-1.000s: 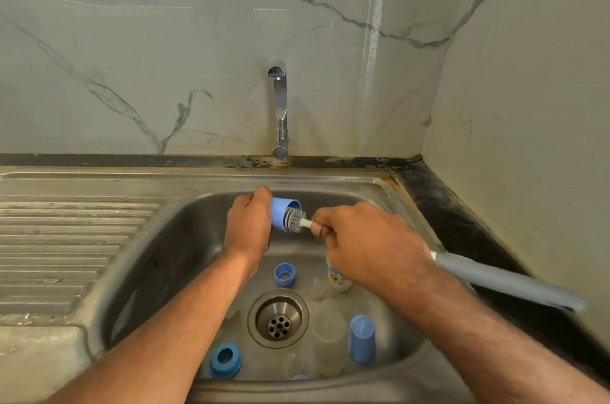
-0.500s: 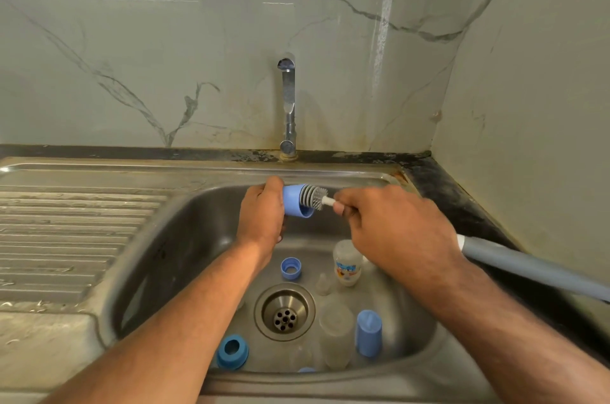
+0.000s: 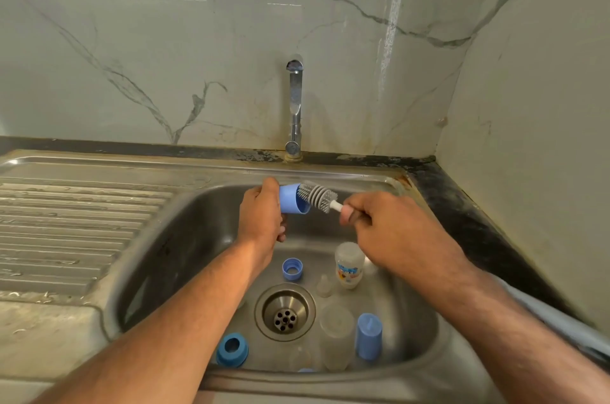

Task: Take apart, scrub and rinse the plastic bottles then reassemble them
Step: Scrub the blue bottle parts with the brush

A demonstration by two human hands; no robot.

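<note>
Brush head [image 3: 317, 196] and blue cap [image 3: 292, 199] share one near-level axis at frame centre — bristles just outside the cap's mouth, which opens rightward. Left hand [image 3: 262, 215] grips the cap; right hand [image 3: 379, 225] is curled round the brush stem. Bottle parts lie below in the sink [image 3: 198, 225].
</note>
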